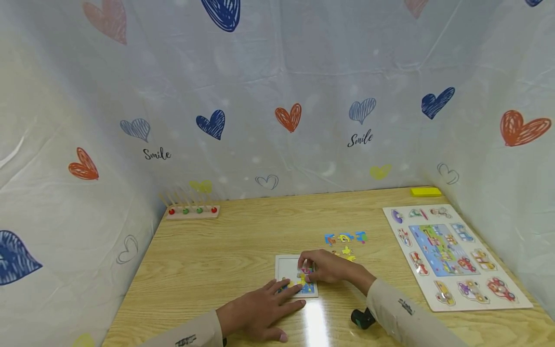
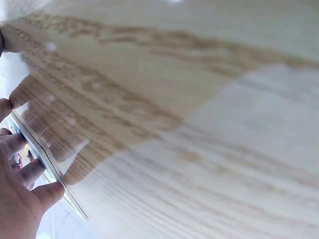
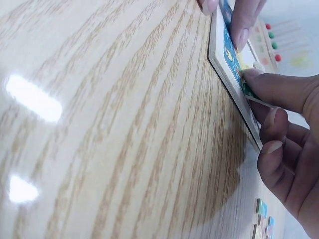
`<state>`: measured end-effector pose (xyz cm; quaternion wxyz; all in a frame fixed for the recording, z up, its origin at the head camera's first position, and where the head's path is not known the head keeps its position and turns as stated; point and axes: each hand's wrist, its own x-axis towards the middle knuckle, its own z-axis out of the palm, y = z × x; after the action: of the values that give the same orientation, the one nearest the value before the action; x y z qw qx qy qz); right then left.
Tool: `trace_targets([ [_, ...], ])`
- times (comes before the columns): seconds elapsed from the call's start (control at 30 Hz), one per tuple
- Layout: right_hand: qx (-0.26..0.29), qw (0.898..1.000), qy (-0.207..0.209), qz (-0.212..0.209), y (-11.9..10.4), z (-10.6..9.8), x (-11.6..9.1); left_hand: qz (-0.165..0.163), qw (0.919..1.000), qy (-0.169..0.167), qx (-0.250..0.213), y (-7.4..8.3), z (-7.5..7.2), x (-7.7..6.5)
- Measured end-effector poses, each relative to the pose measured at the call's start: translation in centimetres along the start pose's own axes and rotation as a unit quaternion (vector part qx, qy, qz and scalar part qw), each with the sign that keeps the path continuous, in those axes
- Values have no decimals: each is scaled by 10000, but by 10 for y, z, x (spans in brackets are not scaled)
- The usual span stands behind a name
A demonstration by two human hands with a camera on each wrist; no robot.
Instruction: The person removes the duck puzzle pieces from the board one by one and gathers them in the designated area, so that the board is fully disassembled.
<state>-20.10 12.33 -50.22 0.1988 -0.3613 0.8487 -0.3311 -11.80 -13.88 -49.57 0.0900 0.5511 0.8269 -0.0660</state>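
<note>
The puzzle frame [image 1: 287,266] lies flat on a wood-grain table [image 1: 234,226], its near and right parts filled with coloured pieces and its far left part bare white. The left hand [image 1: 270,311] is at the frame's near left, fingers spread, some fingertips resting on it. The right hand [image 1: 327,266], at the frame's right side, pinches a puzzle piece [image 3: 248,91] between thumb and fingers; the piece is over the frame's right part, its picture mostly hidden by the grip.

Several loose pieces [image 1: 345,237] lie beyond the frame and to its right. Well to the frame's right is a large picture board [image 1: 451,260], with a yellow block [image 1: 426,192] farther back. Far to the frame's left and behind it, a peg stand [image 1: 192,213] with red and green beads stands by the curtain. A dark object [image 1: 362,319] sits nearer the person than the frame, beside the right sleeve [image 1: 403,313].

The table is glossy, with a bright reflection just in front of the frame. Pale curtain [image 1: 243,159] printed with hearts and "Smile" rises behind the frame and on both sides.
</note>
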Motion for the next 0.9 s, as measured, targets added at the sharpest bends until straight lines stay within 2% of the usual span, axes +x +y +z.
trace_targets([
  [0.47,-3,9998,102,-170,-3,-1,-1,15,10000,-73,-52,-2,3,1],
  [0.7,-10,9995,277,131,-2,-7,-4,32,10000,-10,-15,-1,2,1],
  [0.9,173,9991,352,144,-2,-15,-10,41,10000,-32,-34,-1,2,1],
])
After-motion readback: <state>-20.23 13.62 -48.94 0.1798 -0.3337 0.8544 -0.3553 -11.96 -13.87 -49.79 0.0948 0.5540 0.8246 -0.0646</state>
